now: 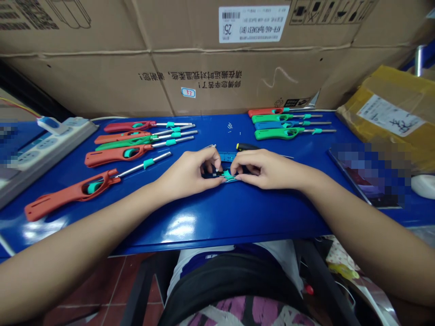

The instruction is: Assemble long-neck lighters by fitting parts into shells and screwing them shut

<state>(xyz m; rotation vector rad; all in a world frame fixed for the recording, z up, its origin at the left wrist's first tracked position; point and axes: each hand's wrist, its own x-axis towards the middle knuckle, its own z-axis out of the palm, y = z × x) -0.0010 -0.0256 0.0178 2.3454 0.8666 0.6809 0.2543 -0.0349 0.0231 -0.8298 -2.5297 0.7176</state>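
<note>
In the middle of the blue table, both hands meet over a small green plastic lighter part (pixel 228 174). My left hand (pixel 200 171) pinches its left end, where a small black piece (pixel 217 173) shows between the fingertips. My right hand (pixel 260 168) has thumb and forefinger closed on the right end. Fingers cover much of this part, so its full shape is hidden. Just behind the fingertips lies a blue plastic lighter body (pixel 227 156), partly covered by the hands. A screwdriver with a black and yellow handle (pixel 247 147) rests behind my right hand.
Several long-necked lighters (pixel 117 156) lie at left, several more (pixel 280 133) at back right. A power strip (pixel 47 147) runs along the left edge. A large cardboard box (pixel 190 59) stands behind. At right are a taped parcel (pixel 390 113) and a dark tablet-like device (pixel 363 174).
</note>
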